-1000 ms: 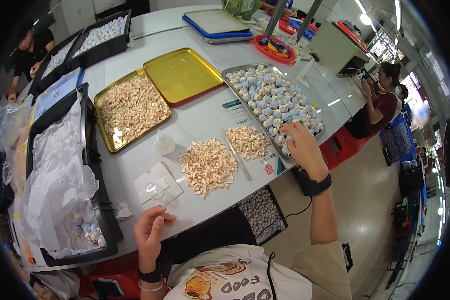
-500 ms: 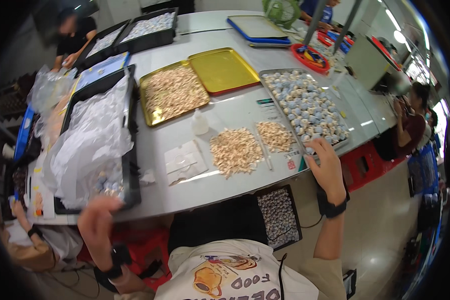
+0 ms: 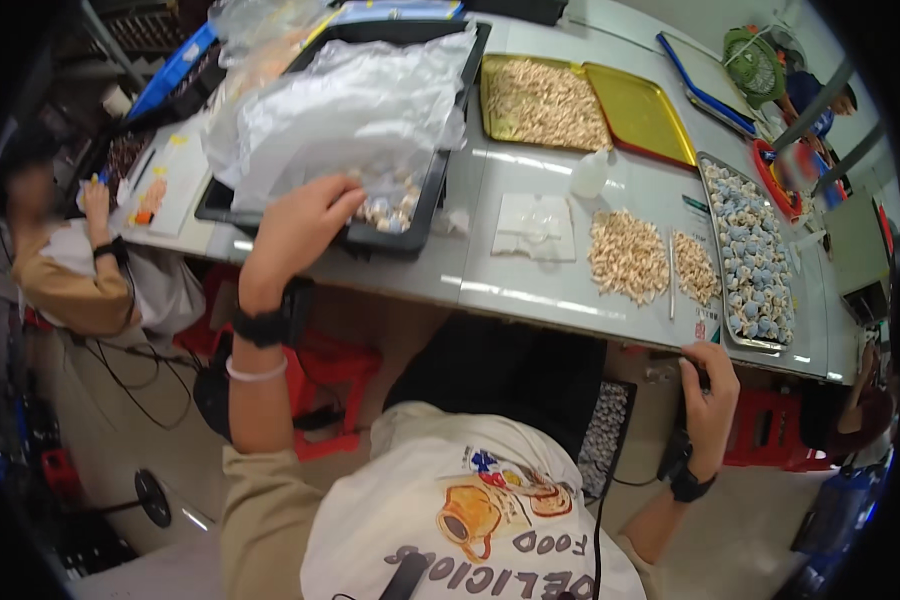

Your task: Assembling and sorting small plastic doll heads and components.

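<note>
My left hand reaches over the near rim of a black crate. Its fingers are bent together above small blue-and-cream balls; whatever they hold, if anything, is hidden. A crumpled white plastic sheet covers most of the crate. By the table's front edge, my right hand hangs with curved fingers, thumb and forefinger apart, and nothing visible between them. Nearest to it is a metal tray full of blue-and-cream balls. Two piles of pale chips, one large and one small, flank a thin stick.
Between crate and piles lies a white square pad, with a squeeze bottle behind it. Farther back are a gold tray of chips and a bare gold tray. A co-worker sits at left; red stools stand below.
The view has swung left. My left hand has moved forward over the crate's balls, and my right hand has drawn back from the ball tray to the table's front edge.
</note>
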Demonstrator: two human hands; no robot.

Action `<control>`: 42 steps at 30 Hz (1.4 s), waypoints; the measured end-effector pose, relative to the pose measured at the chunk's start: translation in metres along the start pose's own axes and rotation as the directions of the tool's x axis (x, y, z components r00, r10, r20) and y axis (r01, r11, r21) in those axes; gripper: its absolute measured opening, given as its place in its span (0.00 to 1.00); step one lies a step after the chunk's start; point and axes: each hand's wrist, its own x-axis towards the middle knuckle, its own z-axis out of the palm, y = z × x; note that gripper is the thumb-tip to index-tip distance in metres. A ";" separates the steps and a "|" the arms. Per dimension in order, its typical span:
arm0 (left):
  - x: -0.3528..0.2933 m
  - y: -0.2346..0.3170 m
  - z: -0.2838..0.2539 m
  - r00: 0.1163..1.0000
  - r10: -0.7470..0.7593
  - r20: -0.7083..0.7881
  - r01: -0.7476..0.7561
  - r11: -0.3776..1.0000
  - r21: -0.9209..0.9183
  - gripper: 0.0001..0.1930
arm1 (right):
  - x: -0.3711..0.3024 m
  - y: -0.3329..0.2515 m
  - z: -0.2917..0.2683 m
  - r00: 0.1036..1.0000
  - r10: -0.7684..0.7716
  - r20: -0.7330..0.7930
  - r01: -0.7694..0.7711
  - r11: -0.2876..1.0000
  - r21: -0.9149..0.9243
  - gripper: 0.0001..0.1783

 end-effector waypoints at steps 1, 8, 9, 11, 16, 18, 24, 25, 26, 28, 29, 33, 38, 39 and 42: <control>0.001 0.000 -0.002 1.000 -0.025 0.009 0.025 1.000 -0.018 0.16 | 0.002 -0.005 0.008 0.999 -0.035 -0.010 0.035 0.999 0.029 0.08; 0.002 -0.006 0.010 0.989 0.072 -0.126 -0.068 0.997 0.039 0.14 | 0.022 -0.041 0.077 0.975 -0.193 -0.108 0.199 0.979 0.048 0.08; 0.000 -0.008 0.014 0.968 0.102 -0.231 -0.097 0.995 0.034 0.13 | 0.026 -0.043 0.088 0.958 -0.237 -0.162 0.243 0.970 0.022 0.08; 0.001 -0.012 0.019 0.911 0.156 -0.383 -0.148 0.988 0.050 0.10 | 0.032 -0.047 0.104 0.930 -0.263 -0.255 0.271 0.963 -0.006 0.07; 0.000 -0.007 0.024 0.837 0.163 -0.522 -0.149 0.986 0.069 0.04 | 0.033 -0.024 0.139 0.906 -0.166 -0.389 0.195 0.980 0.037 0.08; 0.003 -0.008 0.026 0.798 0.205 -0.567 -0.196 0.977 0.078 0.04 | 0.037 -0.015 0.148 0.868 -0.181 -0.462 0.170 0.983 -0.065 0.08; -0.029 -0.010 0.085 0.381 0.181 -0.907 -0.182 0.976 0.119 0.11 | 0.038 -0.003 0.154 0.809 -0.399 -0.431 0.233 0.892 -0.388 0.11; -0.059 -0.012 0.115 0.510 0.455 -0.730 -0.186 0.887 0.423 0.14 | 0.038 -0.001 0.154 0.801 -0.410 -0.437 0.238 0.887 -0.396 0.11; -0.080 -0.015 0.131 0.618 0.646 -0.448 -0.234 0.695 0.679 0.17 | 0.038 -0.004 0.155 0.801 -0.400 -0.445 0.234 0.894 -0.383 0.11; -0.067 -0.004 0.144 0.430 0.843 -0.324 -0.631 0.537 0.560 0.18 | 0.038 -0.002 0.156 0.809 -0.428 -0.403 0.258 0.874 -0.411 0.11; -0.060 0.001 0.162 0.435 0.842 -0.318 -0.627 0.537 0.564 0.18 | 0.036 0.003 0.155 0.804 -0.437 -0.402 0.257 0.866 -0.429 0.11; -0.044 0.002 0.188 0.458 0.854 -0.244 -0.467 0.466 0.752 0.20 | 0.034 0.006 0.149 0.801 -0.476 -0.364 0.273 0.831 -0.485 0.10; -0.050 -0.005 0.185 0.488 0.859 -0.158 -0.480 0.415 0.772 0.21 | 0.037 0.010 0.152 0.738 -0.541 -0.403 0.320 0.807 -0.496 0.10; -0.050 -0.004 0.185 0.503 0.847 -0.173 -0.461 0.432 0.775 0.21 | 0.041 0.010 0.151 0.707 -0.573 -0.413 0.344 0.790 -0.507 0.10; -0.046 -0.001 0.183 0.481 0.852 -0.207 -0.437 0.437 0.786 0.19 | 0.038 0.022 0.154 0.647 -0.636 -0.421 0.444 0.763 -0.470 0.11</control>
